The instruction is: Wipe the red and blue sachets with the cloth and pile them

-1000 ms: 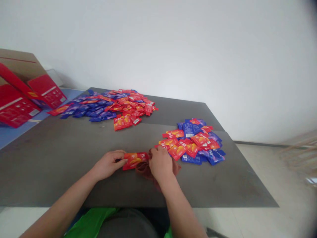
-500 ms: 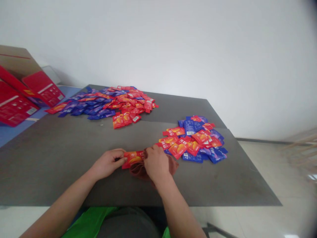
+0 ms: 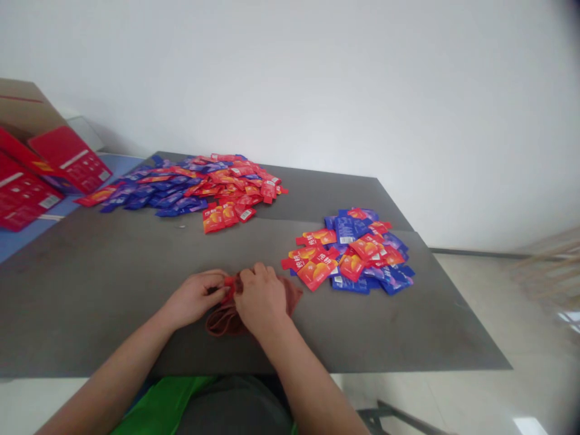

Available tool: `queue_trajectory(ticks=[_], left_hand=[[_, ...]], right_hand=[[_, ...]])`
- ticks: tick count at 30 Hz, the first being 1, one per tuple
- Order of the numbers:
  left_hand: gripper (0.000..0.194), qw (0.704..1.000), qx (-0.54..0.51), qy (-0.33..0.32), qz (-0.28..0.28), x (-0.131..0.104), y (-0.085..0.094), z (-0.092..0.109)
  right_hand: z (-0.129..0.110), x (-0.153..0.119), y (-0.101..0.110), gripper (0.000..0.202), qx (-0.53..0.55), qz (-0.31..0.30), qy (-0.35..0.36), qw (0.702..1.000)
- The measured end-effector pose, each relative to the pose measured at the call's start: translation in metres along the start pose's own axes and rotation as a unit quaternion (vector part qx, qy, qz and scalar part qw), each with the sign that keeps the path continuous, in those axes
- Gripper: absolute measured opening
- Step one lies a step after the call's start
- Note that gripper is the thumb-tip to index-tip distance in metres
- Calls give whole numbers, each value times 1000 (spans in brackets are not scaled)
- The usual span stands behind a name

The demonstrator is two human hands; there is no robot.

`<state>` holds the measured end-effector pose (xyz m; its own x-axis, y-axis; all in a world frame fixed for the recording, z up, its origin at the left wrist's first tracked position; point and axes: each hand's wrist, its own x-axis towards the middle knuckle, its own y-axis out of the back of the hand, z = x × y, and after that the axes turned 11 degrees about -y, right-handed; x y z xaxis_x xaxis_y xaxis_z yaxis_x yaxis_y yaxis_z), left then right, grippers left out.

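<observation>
Near the table's front edge, my left hand [image 3: 199,297] pinches the left end of a red packet [image 3: 230,289] lying flat on the grey table. My right hand [image 3: 263,297] is closed on a brown cloth [image 3: 226,319] and presses it over the packet, so most of the packet is hidden. Folds of the cloth stick out on both sides of my right hand. Just beyond that hand, to the right, lies a loose pile of red and blue packets [image 3: 351,251].
A larger heap of red and blue packets [image 3: 217,181] lies at the back left of the grey table [image 3: 113,290]. Red cartons [image 3: 67,158] with open flaps stand on a blue surface at the far left. A white wall rises behind the table.
My right hand has slid the cloth leftward along the red packet, covering more of it and coming close to my left hand. The left hand stays on the packet's end.
</observation>
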<state>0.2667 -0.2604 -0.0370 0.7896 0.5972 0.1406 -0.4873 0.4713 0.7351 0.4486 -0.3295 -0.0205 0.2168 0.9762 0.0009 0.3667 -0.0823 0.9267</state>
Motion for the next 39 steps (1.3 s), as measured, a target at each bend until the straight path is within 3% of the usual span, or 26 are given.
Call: queue_trajectory(ticks=[4, 6, 10, 13, 15, 18, 21, 24, 29, 33, 39], left_hand=[[35, 1000, -15, 0, -4, 0, 1, -3], [36, 1000, -15, -1, -7, 0, 2, -5], [35, 1000, -16, 1, -8, 3, 3, -5], [35, 1000, -20, 3, -8, 3, 2, -2], [33, 1000, -19, 1, -4, 2, 2, 0], [33, 1000, -13, 2, -2, 1, 1, 1], [37, 1000, -21, 9, -7, 0, 2, -1], [38, 999, -39, 23, -11, 1, 4, -5], [38, 992, -99, 78, 9, -1, 10, -13], [32, 961, -220, 156, 59, -5, 12, -20], [26, 878, -386, 253, 126, -4, 17, -22]], right_hand=[[48, 8, 22, 13, -48, 14, -95, 994], [54, 4, 35, 13, -47, 35, -97, 994], [20, -10, 41, 9, 15, 70, -5, 997], [-11, -15, 24, 12, 27, 40, 73, 996], [-15, -11, 14, 13, 19, 14, 86, 996], [9, -1, 11, 12, -9, -1, 17, 1000], [50, -5, 24, 9, -37, 19, -64, 997], [78, -35, 33, 13, 18, 44, -29, 998], [87, -85, 19, 29, 152, 99, 43, 982], [86, -88, 11, 29, 167, 124, 29, 978], [81, -83, 9, 28, 150, 125, 25, 980]])
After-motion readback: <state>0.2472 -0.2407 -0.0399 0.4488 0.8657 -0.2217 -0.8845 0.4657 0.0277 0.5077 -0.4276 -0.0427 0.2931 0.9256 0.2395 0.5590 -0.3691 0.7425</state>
